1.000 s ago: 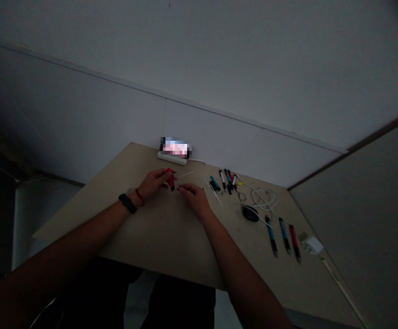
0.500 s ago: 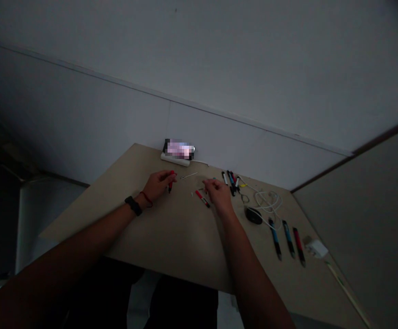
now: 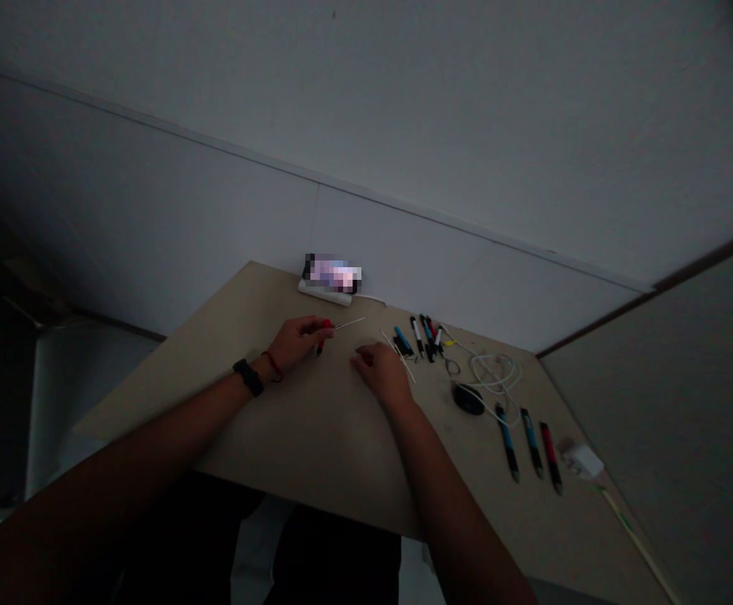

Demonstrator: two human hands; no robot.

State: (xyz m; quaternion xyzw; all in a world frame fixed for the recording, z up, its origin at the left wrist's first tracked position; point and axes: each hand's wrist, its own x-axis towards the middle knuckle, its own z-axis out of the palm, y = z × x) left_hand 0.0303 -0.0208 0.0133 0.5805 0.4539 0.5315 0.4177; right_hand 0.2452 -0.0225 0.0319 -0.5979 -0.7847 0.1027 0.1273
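My left hand pinches a short red and black pen barrel just above the beige table. A thin pale refill rod lies right past its fingertips. My right hand rests palm down on the table a little to the right, fingers curled; whatever is under them is hidden. Another thin rod lies by its knuckles. A black band and a red string circle my left wrist.
Several pens and pen parts lie in a cluster at the back. Three whole pens lie side by side at the right, near a black oval object, a white cable and a white charger. A phone leans against the wall.
My right hand reached right towards the pen cluster, then came back left and now covers the spot where a red pen piece lay. The left hand stays put with the barrel.
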